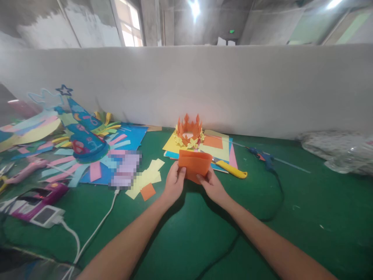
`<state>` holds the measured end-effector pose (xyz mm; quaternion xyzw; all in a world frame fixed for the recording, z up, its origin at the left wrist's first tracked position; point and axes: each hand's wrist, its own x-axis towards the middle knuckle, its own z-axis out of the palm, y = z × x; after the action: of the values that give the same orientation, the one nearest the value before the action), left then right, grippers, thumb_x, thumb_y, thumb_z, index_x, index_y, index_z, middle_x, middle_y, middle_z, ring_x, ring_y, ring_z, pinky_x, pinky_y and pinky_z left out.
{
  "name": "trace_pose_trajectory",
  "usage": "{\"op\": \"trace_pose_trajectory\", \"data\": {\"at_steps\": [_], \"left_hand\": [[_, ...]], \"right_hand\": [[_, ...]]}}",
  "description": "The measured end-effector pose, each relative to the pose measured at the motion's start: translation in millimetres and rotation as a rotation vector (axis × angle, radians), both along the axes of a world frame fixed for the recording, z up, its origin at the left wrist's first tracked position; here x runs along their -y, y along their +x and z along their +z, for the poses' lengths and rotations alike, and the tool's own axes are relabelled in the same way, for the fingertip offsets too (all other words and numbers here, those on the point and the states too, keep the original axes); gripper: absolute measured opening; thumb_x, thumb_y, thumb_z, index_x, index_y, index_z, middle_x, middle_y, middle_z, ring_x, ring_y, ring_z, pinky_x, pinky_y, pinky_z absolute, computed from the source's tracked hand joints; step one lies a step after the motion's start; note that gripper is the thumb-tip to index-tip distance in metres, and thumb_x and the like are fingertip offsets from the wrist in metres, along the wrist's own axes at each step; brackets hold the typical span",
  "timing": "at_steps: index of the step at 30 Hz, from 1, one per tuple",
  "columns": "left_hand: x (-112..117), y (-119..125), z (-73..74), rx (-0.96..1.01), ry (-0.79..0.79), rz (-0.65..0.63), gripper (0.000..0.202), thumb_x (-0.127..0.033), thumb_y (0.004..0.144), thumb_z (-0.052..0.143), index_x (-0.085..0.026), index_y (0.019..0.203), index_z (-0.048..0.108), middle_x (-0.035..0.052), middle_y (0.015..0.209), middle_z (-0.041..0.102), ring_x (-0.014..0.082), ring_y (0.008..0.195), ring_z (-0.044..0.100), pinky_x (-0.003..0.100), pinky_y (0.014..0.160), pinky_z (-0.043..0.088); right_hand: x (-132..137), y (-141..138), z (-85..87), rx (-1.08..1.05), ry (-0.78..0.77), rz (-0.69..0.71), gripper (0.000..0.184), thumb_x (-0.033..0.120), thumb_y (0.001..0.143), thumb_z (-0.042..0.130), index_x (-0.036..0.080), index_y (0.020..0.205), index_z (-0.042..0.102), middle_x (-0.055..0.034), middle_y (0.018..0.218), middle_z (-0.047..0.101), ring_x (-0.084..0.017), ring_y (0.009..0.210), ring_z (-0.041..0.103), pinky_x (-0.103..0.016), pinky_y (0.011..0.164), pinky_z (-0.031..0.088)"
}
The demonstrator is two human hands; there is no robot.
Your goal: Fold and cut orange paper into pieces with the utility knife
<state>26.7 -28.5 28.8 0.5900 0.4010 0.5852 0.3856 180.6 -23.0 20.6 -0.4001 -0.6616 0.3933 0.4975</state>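
A folded piece of orange paper (194,165) is held up in front of me between both hands. My left hand (175,179) pinches its left side, thumb on the near face. At the lower right side my right hand (213,185) grips it in the same way. Just beyond stands an orange paper crown (189,130) with yellow paper flowers round its base, on a stack of coloured sheets (214,146). A yellow utility knife (231,169) lies to the right of my hands. Pale yellow paper pieces (147,177) and a small orange square (148,191) lie to the left.
A decorated blue cone hat (86,130) stands at left among paper strips. Nearby are a blurred-out phone (126,169) on a white cable, a pink glue gun (30,170) and a power strip (48,216). A blue glue gun (260,156) lies right, its black cord crossing the green table (305,233).
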Motion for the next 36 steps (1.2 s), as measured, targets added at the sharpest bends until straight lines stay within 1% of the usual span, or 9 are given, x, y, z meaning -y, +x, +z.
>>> {"op": "trace_pose_trajectory", "data": {"at_steps": [5, 14, 18, 22, 25, 28, 30, 33, 36], "left_hand": [[1.4, 1.7, -0.9, -0.049, -0.006, 0.07, 0.024, -0.035, 0.095, 0.037, -0.018, 0.101, 0.052, 0.0065, 0.096, 0.058, 0.0199, 0.097, 0.055, 0.033, 0.088, 0.043], [0.5, 1.7, -4.2, -0.156, -0.048, 0.093, 0.017, -0.031, 0.095, 0.037, -0.019, 0.1, 0.048, 0.0053, 0.094, 0.055, 0.018, 0.088, 0.054, 0.032, 0.081, 0.043], [2.3, 0.3, 1.9, -0.258, 0.054, 0.102, 0.016, -0.027, 0.094, 0.036, -0.019, 0.099, 0.048, 0.0059, 0.095, 0.054, 0.0186, 0.089, 0.052, 0.033, 0.082, 0.042], [3.8, -2.1, 5.5, -0.344, 0.083, 0.09, 0.015, -0.027, 0.094, 0.036, -0.018, 0.094, 0.049, 0.0059, 0.09, 0.054, 0.0192, 0.085, 0.052, 0.033, 0.078, 0.043], [4.5, -1.4, 4.1, -0.287, 0.091, 0.054, 0.019, -0.027, 0.093, 0.038, -0.018, 0.108, 0.044, 0.0097, 0.104, 0.055, 0.0205, 0.096, 0.054, 0.035, 0.084, 0.044], [5.7, 0.7, 2.7, -0.158, 0.119, 0.008, 0.042, -0.028, 0.094, 0.039, -0.019, 0.132, 0.023, 0.0134, 0.123, 0.05, 0.021, 0.112, 0.051, 0.037, 0.094, 0.041], [6.8, 1.1, 3.1, -0.148, 0.108, -0.002, 0.048, -0.03, 0.095, 0.037, -0.02, 0.137, 0.017, 0.0137, 0.125, 0.05, 0.0212, 0.114, 0.051, 0.037, 0.096, 0.041], [8.0, -0.8, 4.9, -0.238, 0.106, 0.033, 0.038, -0.033, 0.095, 0.036, -0.019, 0.131, 0.03, 0.0133, 0.125, 0.05, 0.0228, 0.115, 0.05, 0.038, 0.096, 0.04], [8.0, -3.6, 6.0, -0.312, 0.125, 0.057, 0.026, -0.033, 0.096, 0.034, -0.018, 0.115, 0.042, 0.0108, 0.109, 0.055, 0.0216, 0.101, 0.053, 0.036, 0.088, 0.043]], "right_hand": [[5.0, -2.9, -4.4, 0.079, 0.042, 0.013, 0.044, 0.036, 0.088, 0.048, 0.022, 0.129, 0.04, -0.0097, 0.134, 0.045, -0.023, 0.126, 0.041, -0.041, 0.11, 0.028], [3.3, -7.1, -11.8, 0.04, 0.013, -0.031, 0.038, 0.036, 0.085, 0.053, 0.021, 0.119, 0.044, -0.0099, 0.119, 0.057, -0.024, 0.114, 0.052, -0.043, 0.102, 0.04], [5.3, -7.1, -7.2, -0.007, 0.013, -0.082, 0.053, 0.037, 0.082, 0.059, 0.022, 0.127, 0.035, -0.0118, 0.125, 0.052, -0.024, 0.115, 0.052, -0.043, 0.1, 0.042], [7.7, -3.1, 11.5, -0.17, 0.106, -0.113, 0.067, 0.036, 0.082, 0.061, 0.028, 0.137, 0.022, -0.0101, 0.126, 0.051, -0.021, 0.112, 0.054, -0.04, 0.096, 0.047], [8.4, 3.8, 26.1, -0.164, 0.195, -0.173, 0.057, 0.033, 0.086, 0.058, 0.031, 0.136, 0.031, -0.0077, 0.124, 0.053, -0.019, 0.11, 0.056, -0.038, 0.094, 0.048], [10.0, 10.4, 34.9, -0.032, 0.253, -0.257, 0.041, 0.032, 0.088, 0.055, 0.028, 0.128, 0.047, -0.0079, 0.126, 0.054, -0.02, 0.113, 0.054, -0.037, 0.093, 0.049], [11.4, 12.7, 37.4, 0.053, 0.302, -0.304, 0.035, 0.031, 0.089, 0.053, 0.027, 0.124, 0.053, -0.0078, 0.125, 0.056, -0.021, 0.114, 0.054, -0.037, 0.093, 0.048], [13.1, 13.4, 38.3, 0.123, 0.358, -0.323, 0.034, 0.029, 0.09, 0.052, 0.027, 0.124, 0.055, -0.0066, 0.124, 0.059, -0.021, 0.114, 0.055, -0.037, 0.093, 0.049], [13.3, 13.4, 37.5, 0.147, 0.398, -0.306, 0.033, 0.026, 0.091, 0.05, 0.029, 0.124, 0.054, -0.0052, 0.125, 0.059, -0.021, 0.115, 0.055, -0.037, 0.093, 0.049]]}}
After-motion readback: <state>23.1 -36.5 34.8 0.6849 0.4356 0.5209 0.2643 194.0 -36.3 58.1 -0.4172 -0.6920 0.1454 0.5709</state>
